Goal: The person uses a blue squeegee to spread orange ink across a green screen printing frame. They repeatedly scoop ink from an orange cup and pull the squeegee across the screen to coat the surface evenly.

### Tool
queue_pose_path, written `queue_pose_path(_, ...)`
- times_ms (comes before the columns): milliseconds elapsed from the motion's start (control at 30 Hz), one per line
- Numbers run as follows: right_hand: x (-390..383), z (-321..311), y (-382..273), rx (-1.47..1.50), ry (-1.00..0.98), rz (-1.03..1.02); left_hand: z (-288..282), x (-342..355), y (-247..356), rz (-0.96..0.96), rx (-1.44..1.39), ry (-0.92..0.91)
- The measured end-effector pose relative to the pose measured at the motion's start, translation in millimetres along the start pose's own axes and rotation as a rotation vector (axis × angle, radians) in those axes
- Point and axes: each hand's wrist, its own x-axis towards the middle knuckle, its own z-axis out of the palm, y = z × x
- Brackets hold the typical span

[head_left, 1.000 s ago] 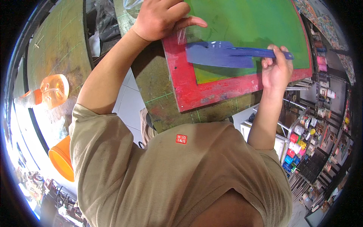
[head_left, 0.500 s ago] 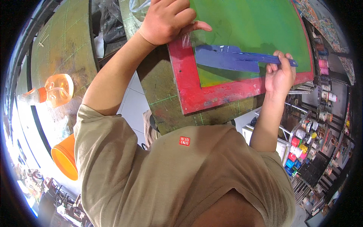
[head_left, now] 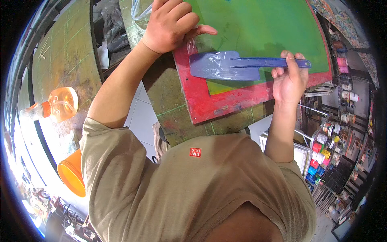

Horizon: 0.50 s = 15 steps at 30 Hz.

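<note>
A green screen (head_left: 262, 28) in a red-edged frame (head_left: 229, 105) lies on the stained worktop. My right hand (head_left: 290, 80) grips the handle of a blue plastic spreader (head_left: 219, 66), whose broad blade, streaked white, reaches left over the red border and green area. At the screen's left edge is my left hand (head_left: 169, 26), fingers curled and thumb stuck out to the right; whatever those fingers hold is hidden. A clear strip (head_left: 192, 45) shows just below its thumb.
On the left worktop (head_left: 60, 52) is an orange-tinted spray bottle (head_left: 62, 105), with an orange bucket (head_left: 70, 173) below. Crumpled plastic (head_left: 111, 30) sits between the worktops. Shelves of paint pots (head_left: 322, 151) and a metal rack (head_left: 306, 137) fill the right.
The spreader has tilted nearer horizontal and shifted a little left and down with my right hand, and white streaks now show on its blade. My left hand keeps much the same pose.
</note>
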Motion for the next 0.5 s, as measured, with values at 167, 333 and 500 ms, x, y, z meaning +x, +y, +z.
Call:
queue_pose_path(167, 9, -13, -4, -0.05, 0.048, 0.014, 0, -1, -1, -0.004, 0.015, 0.003)
queue_pose_path(333, -3, -4, 1, -0.029, 0.042, 0.015, 2, -1, -1, -0.007, 0.041, 0.008)
queue_pose_path(500, 1, -15, 4, 0.007, 0.029, 0.018, -1, -1, -1, -0.017, 0.032, 0.011)
